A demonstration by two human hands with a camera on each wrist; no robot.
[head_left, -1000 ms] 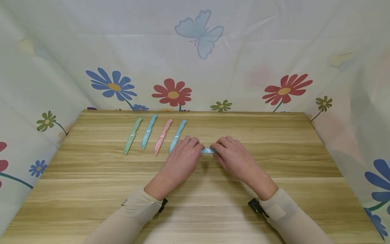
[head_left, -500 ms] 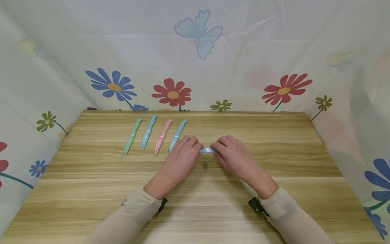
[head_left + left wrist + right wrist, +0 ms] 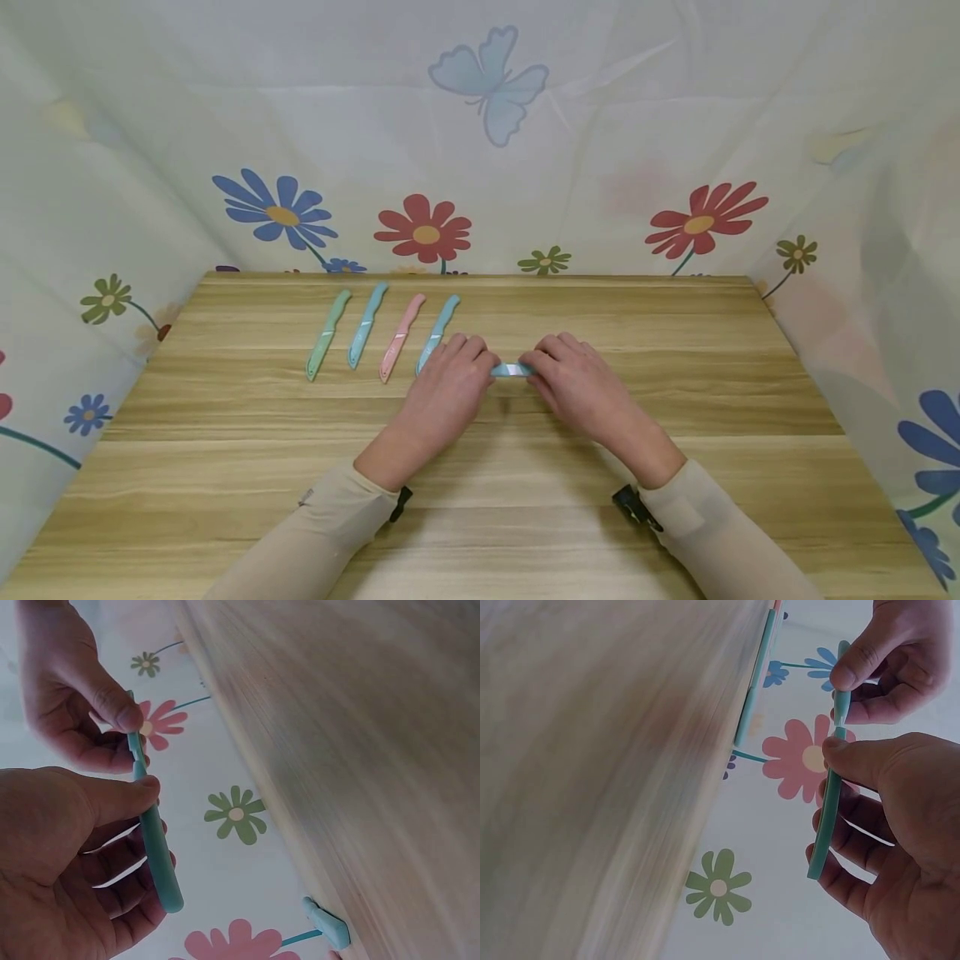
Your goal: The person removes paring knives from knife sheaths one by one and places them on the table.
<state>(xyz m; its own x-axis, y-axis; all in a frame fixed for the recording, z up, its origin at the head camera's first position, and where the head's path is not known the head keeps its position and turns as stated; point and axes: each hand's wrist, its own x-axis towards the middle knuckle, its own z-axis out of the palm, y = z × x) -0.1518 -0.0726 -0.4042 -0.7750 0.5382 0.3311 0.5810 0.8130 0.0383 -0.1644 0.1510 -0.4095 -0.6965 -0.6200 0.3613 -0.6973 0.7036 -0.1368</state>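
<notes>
A light-blue paring knife (image 3: 513,369) is held level between both hands, raised off the table. My left hand (image 3: 452,387) grips its rounded handle (image 3: 159,862), thumb on top and fingers curled beneath. The flat blue sheath (image 3: 825,829) at the other end is pinched by my right hand (image 3: 577,387). Between the two sets of fingertips shows a short pale band of the knife. Just beyond my left hand lies another blue knife (image 3: 441,323), its tip partly covered by that hand.
Left of that blue knife, a pink knife (image 3: 402,337), a blue knife (image 3: 367,325) and a green knife (image 3: 327,336) lie sheathed in a slanted row on the wooden table (image 3: 675,333). A flower-printed cloth (image 3: 600,167) surrounds the table's back and sides.
The pale band between the hands looks slightly wider, and the right fingertips have shifted a touch to the right. Both arms and the row of knives stay in place.
</notes>
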